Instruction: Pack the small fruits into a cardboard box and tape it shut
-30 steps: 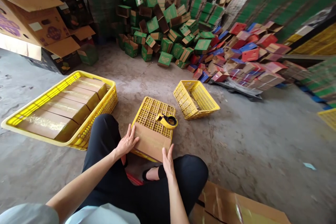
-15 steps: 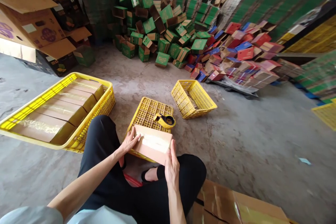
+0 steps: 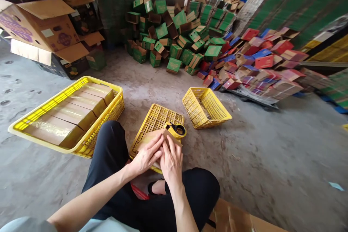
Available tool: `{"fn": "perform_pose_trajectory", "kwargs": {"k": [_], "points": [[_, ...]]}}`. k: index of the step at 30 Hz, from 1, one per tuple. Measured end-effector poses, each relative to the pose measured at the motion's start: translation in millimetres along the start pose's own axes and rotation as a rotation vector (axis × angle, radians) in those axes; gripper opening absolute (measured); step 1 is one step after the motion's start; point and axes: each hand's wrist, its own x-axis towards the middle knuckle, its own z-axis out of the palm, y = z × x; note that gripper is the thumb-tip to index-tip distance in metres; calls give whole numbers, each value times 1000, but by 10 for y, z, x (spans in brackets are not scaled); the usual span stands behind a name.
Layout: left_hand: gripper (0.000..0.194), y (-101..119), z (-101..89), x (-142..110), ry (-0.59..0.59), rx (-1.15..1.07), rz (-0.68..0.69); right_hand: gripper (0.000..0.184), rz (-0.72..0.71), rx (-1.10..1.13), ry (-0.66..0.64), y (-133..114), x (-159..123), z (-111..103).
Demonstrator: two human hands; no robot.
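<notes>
A small brown cardboard box [image 3: 148, 140] with tape on it rests on an upturned yellow plastic crate [image 3: 154, 116] between my knees. My left hand [image 3: 146, 156] lies over the box from the left, fingers stretched out. From the right, my right hand [image 3: 172, 157] presses on it too, fingers long and slightly apart. The fingertips of both hands meet near the top edge, and much of the box is hidden under them. Just beyond the box, a yellow tape dispenser [image 3: 176, 130] lies on the crate.
At left stands a long yellow crate [image 3: 81, 148] holding several taped boxes [image 3: 69, 110]. A smaller yellow basket [image 3: 217, 110] is ahead. Green boxes [image 3: 174, 65] and red and blue boxes [image 3: 263, 61] lie heaped behind. Cardboard [image 3: 233, 217] is by my right knee.
The box has turned from lying crosswise between my hands to an angled position. My hands have come together from its two ends to meet over it.
</notes>
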Motion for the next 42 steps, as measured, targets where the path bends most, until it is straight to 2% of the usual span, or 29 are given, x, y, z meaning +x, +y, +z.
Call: {"fn": "perform_pose_trajectory", "kwargs": {"k": [3, 9, 14, 18, 21, 23, 25, 27, 30, 36, 40, 42], "points": [[61, -100, -81, 11, 47, 72, 6, 50, -43, 36, -26, 7, 160, -2], [64, -416, -363, 38, 36, 70, -55, 51, -135, 115, -113, -6, 449, 170], [64, -503, -576, 48, 53, 106, -114, 52, 7, 149, -152, 54, 630, 325], [60, -453, -632, 58, 54, 165, -118, 64, 177, 279, -64, 191, 437, 466], [59, -369, -607, 92, 56, 222, -169, 85, 433, 501, -29, 225, 148, 638], [58, -308, -580, 112, 44, 253, -198, 88, 538, 654, -42, 189, -7, 755], [56, -248, -545, 115, 30, 268, -212, 87, 585, 757, -28, 139, -90, 832], [56, -194, -490, 91, 20, 258, -207, 89, 646, 809, -8, 125, -114, 842], [59, -126, -343, 22, -3, 229, -180, 91, 724, 820, 0, 221, -125, 721], [63, -19, 7, -7, -15, 338, -80, 90, 650, 718, -15, 435, -197, 399], [76, 29, 90, 102, -109, 471, 113, 82, 551, 581, 26, 390, -198, 379], [86, 36, 98, 151, -161, 510, 158, 79, 479, 507, 53, 373, -216, 375]]}}
